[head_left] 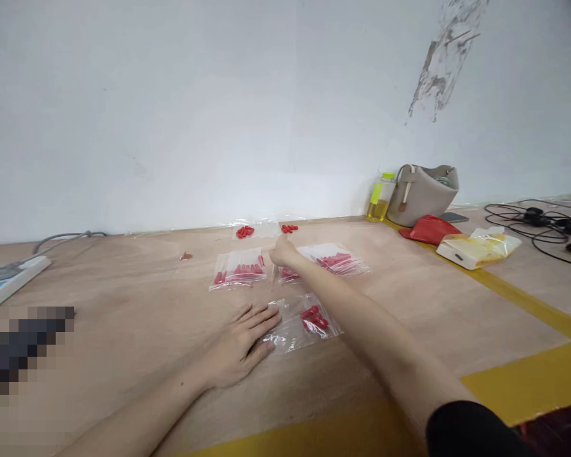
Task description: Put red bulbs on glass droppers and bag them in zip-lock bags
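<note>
My left hand (242, 343) lies flat on the table with fingers spread, its fingertips on the near edge of a clear zip bag (290, 325). Small red pieces (315, 317) are bunched at the right end of that bag. My right hand (283, 252) reaches to the back, fingers curled in, close to a few loose-looking red pieces (289, 228); whatever its fingers hold is hidden. Beneath and beside it are a left stack of filled zip bags (238, 269) and a right stack (340, 261). Another red cluster (245, 232) sits by the wall, near clear plastic.
A bottle of yellow liquid (379, 200), a grey bag (421, 197), a red pouch (426, 230) and a white-yellow packet (478, 247) stand at the right. Black cables (535, 222) lie beyond. A power strip (16, 279) is at left. Yellow tape (523, 381) marks the table.
</note>
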Demonstrator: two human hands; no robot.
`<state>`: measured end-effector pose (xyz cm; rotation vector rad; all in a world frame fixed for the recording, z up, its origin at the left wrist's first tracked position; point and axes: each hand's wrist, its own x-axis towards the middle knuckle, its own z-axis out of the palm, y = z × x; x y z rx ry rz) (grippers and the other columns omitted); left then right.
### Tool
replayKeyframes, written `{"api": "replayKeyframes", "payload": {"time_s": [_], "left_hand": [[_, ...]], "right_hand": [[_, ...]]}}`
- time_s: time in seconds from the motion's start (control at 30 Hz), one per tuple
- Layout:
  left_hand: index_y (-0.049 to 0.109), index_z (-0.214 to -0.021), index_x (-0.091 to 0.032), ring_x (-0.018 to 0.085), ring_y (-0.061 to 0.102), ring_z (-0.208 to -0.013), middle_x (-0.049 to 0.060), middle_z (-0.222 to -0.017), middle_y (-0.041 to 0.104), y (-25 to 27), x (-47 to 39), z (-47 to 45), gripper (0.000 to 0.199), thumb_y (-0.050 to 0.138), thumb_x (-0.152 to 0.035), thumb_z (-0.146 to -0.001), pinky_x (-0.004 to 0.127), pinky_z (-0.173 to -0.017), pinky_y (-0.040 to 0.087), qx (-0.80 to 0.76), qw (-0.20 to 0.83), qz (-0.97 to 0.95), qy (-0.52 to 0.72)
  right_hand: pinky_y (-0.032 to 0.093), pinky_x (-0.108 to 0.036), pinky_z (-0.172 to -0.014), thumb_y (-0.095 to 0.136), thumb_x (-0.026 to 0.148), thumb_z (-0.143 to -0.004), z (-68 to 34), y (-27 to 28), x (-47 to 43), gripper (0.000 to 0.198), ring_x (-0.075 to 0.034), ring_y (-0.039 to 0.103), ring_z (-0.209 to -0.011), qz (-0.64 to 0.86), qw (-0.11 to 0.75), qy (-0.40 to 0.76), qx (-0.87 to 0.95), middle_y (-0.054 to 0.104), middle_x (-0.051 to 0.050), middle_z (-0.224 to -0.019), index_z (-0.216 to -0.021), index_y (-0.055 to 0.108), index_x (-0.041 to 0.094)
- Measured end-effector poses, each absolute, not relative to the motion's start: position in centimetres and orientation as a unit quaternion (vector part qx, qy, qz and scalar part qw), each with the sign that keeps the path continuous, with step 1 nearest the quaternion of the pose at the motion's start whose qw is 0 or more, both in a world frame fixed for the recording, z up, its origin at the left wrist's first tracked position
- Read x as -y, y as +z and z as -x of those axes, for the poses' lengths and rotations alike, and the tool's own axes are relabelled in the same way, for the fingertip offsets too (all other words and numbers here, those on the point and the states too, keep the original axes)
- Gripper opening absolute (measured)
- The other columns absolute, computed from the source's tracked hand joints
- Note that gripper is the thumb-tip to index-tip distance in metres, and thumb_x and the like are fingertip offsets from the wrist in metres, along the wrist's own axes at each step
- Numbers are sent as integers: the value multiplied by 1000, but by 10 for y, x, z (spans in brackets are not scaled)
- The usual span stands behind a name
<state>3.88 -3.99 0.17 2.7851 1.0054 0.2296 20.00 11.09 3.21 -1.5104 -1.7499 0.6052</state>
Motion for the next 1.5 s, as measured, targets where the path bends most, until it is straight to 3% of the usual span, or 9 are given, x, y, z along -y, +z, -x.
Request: {"api": "replayKeyframes", "payload": {"time_s": [0.07, 0.13, 0.23, 0.47, 0.73, 1.0, 1.17, 1.3, 1.5], "left_hand": [[26, -133, -27, 19, 21, -128, 1, -139, 27, 1, 40, -38, 45, 30, -40, -90, 43, -105, 15, -337, 83, -935, 77], [27, -132, -28, 20, 21, -128, 1, -138, 28, 1, 40, -37, 45, 30, -41, -90, 43, -105, 15, -338, 82, -934, 82], [25, -133, -29, 19, 21, -128, 0, -138, 29, 2, 40, -37, 45, 30, -40, -90, 42, -105, 16, -332, 82, -936, 85], [18, -134, -32, 18, 17, -129, -4, -139, 23, 4, 38, -37, 45, 28, -39, -91, 42, -106, 13, -315, 80, -944, 63], [13, -135, -31, 17, 14, -129, -5, -140, 19, 6, 38, -39, 46, 24, -41, -91, 42, -106, 11, -325, 70, -943, 27], [11, -135, -31, 17, 14, -129, -4, -141, 18, 6, 39, -38, 46, 23, -41, -91, 41, -106, 11, -325, 68, -943, 23], [12, -135, -31, 18, 15, -129, -3, -141, 18, 5, 38, -37, 47, 24, -40, -91, 40, -106, 13, -318, 65, -945, 37], [13, -135, -32, 18, 16, -129, -4, -140, 21, 5, 37, -37, 46, 25, -40, -91, 40, -106, 12, -320, 68, -944, 40], [12, -135, -32, 19, 14, -129, -2, -141, 18, 3, 37, -36, 47, 25, -40, -91, 42, -106, 13, -324, 69, -943, 41]], "right_hand": [[47, -28, -56, 44, 16, -78, -231, 36, -92, 45, -16, 59, -65, 584, 397, 234, 668, 56, -9, -86, -120, 29, 10], [45, -24, -45, 42, 21, -77, -265, 34, -67, 47, -11, 55, -49, 525, 511, 252, 632, 53, -1, -79, -120, 24, 19], [39, -19, -35, 49, 32, -73, -309, 24, -28, 46, -8, 48, -40, 473, 595, 277, 587, 45, 7, -64, -114, 30, 23], [42, -18, -36, 58, 39, -67, -332, -9, 4, 48, -7, 48, -42, 463, 659, 330, 492, 46, 9, -60, -105, 35, 23], [45, -21, -40, 58, 35, -66, -322, -17, 4, 36, -9, 52, -42, 464, 662, 445, 385, 48, 10, -55, -91, 35, 25], [43, -18, -39, 58, 35, -66, -340, -16, 4, 34, -7, 48, -40, 482, 688, 381, 386, 48, 10, -55, -93, 38, 25], [48, -24, -46, 58, 30, -67, -329, -19, 8, 32, -8, 53, -44, 448, 666, 467, 371, 50, 10, -60, -90, 36, 26], [50, -27, -55, 52, 26, -73, -319, -17, 14, 18, -9, 58, -51, 429, 630, 541, 355, 52, 7, -61, -81, 36, 23], [49, -25, -52, 52, 26, -75, -320, -18, 18, 14, -9, 56, -50, 434, 593, 561, 381, 51, 6, -62, -79, 39, 22]]}}
